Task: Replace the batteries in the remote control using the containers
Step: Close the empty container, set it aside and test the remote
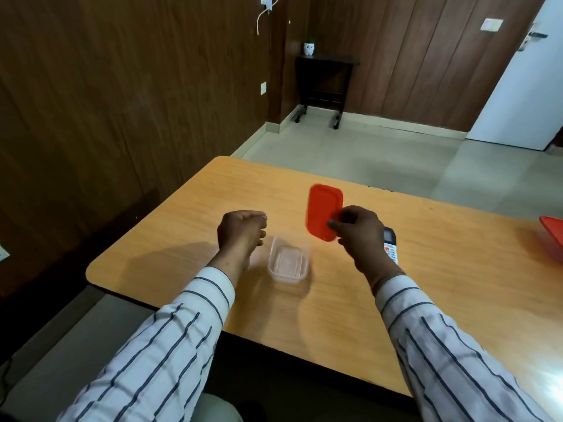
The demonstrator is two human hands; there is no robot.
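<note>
Head view, frame centre: right hand (359,231) pinches red lid (323,210) off empty clear container (288,264); left hand (242,229) fisted; remote control (390,245) awaits new batteries.

Dark wood panelling (122,102) covers the walls. The floor (350,153) is pale glossy tile with a light skirting. A small dark side table (326,83) on castors stands in the far corner, bearing a white owl-shaped planter (309,47). A white door (524,86) stands at right. The orange-toned wooden table (426,284) fills the foreground.
</note>
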